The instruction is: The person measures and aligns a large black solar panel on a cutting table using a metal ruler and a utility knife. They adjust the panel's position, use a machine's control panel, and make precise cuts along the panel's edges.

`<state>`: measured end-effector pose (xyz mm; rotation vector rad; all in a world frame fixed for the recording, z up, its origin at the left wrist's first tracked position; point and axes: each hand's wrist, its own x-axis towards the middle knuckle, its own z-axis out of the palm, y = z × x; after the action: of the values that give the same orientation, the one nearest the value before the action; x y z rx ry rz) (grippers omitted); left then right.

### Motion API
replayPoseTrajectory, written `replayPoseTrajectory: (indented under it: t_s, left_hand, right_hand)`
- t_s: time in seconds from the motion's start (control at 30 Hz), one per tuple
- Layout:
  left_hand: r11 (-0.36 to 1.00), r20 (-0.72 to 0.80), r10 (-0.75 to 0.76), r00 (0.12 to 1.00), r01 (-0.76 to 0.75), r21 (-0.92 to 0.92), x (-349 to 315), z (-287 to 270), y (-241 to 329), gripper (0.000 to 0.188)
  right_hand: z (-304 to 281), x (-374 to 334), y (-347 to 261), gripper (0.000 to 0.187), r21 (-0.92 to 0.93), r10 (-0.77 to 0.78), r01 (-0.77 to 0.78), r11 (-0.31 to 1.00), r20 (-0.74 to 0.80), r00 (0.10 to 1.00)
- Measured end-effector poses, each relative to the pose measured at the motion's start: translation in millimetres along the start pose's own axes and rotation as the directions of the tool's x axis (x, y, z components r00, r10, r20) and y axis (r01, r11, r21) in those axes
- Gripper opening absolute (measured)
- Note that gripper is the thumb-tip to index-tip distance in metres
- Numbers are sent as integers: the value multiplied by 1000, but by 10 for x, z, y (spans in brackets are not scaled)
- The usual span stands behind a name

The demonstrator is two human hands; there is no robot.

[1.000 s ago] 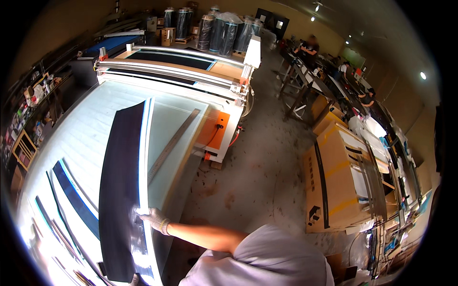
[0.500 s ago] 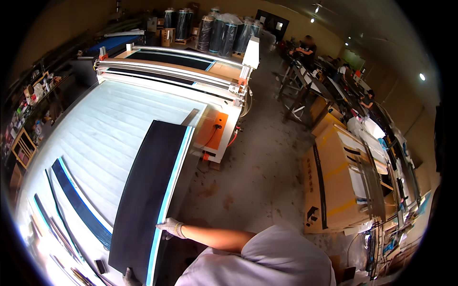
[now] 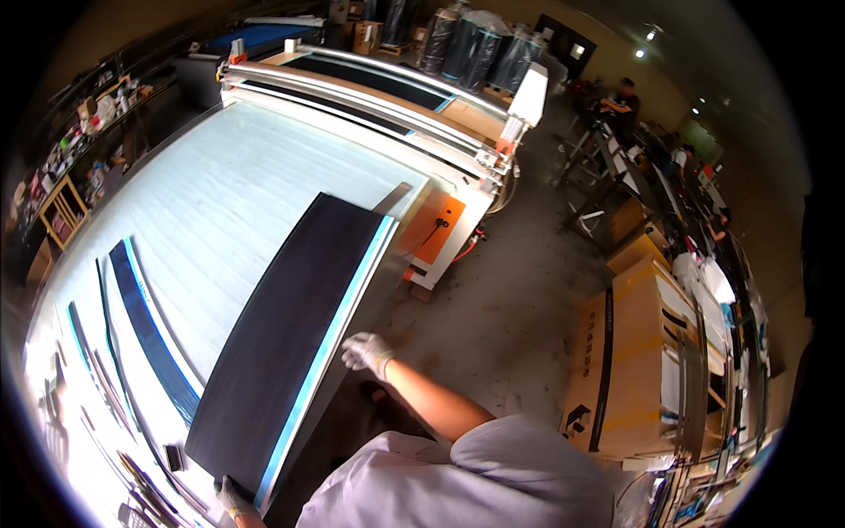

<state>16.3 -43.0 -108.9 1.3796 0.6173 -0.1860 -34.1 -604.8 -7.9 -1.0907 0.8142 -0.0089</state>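
Observation:
A long dark sheet (image 3: 286, 352) with a light-blue and white strip along its right edge lies lengthwise on the pale work table (image 3: 238, 167). My left hand (image 3: 234, 500), in a light knit glove, grips the sheet's near end, its fingertips over the edge. Gloved as well, my right hand (image 3: 367, 354) hovers just right of the striped edge, apart from it. Its fingers are loosely bent and a little spread, holding nothing. Left of the sheet lie a narrower dark strip with a blue edge (image 3: 154, 326) and several thin strips.
A gantry rail (image 3: 370, 106) spans the table's far part, beside an orange panel (image 3: 437, 231) at the right corner. Large cardboard boxes (image 3: 629, 352) stand across the aisle. Wrapped rolls (image 3: 480, 53) are at the back. Other people work at benches far right.
My right hand has let go of the sheet's striped edge and moved away to the right. My left hand stays at the near end. The whole view has shifted.

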Motion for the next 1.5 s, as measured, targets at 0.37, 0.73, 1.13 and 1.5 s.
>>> replayPoseTrajectory:
  t_s: [0.37,0.73,1.13,1.5]
  left_hand:
    - [982,-108,180,978,-171,83,-599,451,352,55]
    - [954,-184,199,963,-148,259,-465,306,265,54]
    - [953,-223,177,959,-111,282,-418,436,373,50]
    - [964,-321,163,933,-81,253,-419,521,353,49]
  right_hand:
    - [-1392,1648,-1387,12,83,-245,292,953,-354,902]
    - [-1559,2735,-1854,43,222,12,85,971,-401,916]
    - [-1272,2912,-1928,29,-313,-152,-42,949,-568,809]
    - [-956,2752,-1934,31,-357,-301,107,928,-550,779]
